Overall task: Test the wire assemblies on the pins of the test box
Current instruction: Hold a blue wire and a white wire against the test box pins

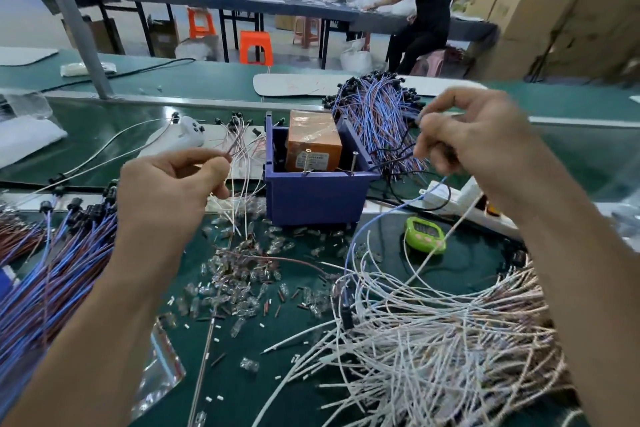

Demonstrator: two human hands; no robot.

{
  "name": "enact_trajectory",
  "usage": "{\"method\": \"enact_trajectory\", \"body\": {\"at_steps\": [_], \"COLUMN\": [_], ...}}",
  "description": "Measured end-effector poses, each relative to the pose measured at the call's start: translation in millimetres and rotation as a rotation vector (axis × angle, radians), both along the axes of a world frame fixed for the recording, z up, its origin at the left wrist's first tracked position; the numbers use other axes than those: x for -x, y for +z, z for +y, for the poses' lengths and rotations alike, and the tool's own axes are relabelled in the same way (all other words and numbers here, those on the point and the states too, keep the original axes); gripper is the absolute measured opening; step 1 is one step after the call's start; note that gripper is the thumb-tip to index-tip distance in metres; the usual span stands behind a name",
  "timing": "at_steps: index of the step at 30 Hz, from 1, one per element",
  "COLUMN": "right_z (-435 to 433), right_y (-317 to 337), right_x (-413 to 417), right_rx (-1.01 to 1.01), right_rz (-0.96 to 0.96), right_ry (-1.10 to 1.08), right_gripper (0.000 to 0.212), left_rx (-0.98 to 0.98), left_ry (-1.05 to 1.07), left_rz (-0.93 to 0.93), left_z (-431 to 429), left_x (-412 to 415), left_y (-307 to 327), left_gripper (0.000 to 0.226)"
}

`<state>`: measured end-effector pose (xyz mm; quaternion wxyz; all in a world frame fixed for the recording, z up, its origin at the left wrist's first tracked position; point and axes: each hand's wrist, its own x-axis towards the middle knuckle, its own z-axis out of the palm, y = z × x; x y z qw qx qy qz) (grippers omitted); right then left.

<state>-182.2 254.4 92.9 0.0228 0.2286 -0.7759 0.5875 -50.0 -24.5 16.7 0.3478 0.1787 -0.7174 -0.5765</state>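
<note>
- Far left, on the green mat: heap of blue and brown wire assemblies.
- Left hand: raised, thumb and forefinger pinching a thin wire.
- Centre, between both hands: blue test box, two upright pins at its front edge.
- Right hand: fingers curled, pinching a blue wire.
- Lower right: pile of white wires.

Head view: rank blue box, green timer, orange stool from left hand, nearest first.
1. Blue box, just right of the left hand.
2. Green timer, farther right on the mat.
3. Orange stool, far back on the floor.
</note>
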Motion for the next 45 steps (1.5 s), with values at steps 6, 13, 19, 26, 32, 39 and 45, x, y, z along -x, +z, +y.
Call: {"method": "enact_trajectory", "body": {"at_steps": [6,13,19,26,32,39,45], "right_z": [-4,-3,2,11,11,-4,-5], "right_y": [-31,-56,-63,-57,-47,-21,2], "right_x": [12,26,36,42,38,24,20], "right_rx": [-0.145,-0.270,-0.181,-0.080,0.003,0.120,0.150], "right_rz": [0.065,0.162,0.162,0.082,0.084,0.035,0.064], "right_ry": [-0.048,-0.123,-0.119,0.019,0.050,0.042,0.094], "right_gripper": [0.014,0.017,0.014,0.006,0.003,0.014,0.012], "left_rx": [0.357,0.487,0.490,0.488,0.220,0.001,-0.022], "left_ry": [0.026,-0.008,0.002,0.016,-0.030,0.008,-0.057], "left_rz": [-0.185,-0.206,-0.181,-0.202,-0.026,0.123,0.147], "left_z": [8,10,11,6,-11,-35,-39], "left_x": [14,35,46,46,37,25,20], "left_y": [9,10,0,2,14,28,34], "left_gripper": [0.024,0.036,0.032,0.024,0.005,0.009,0.006]}}
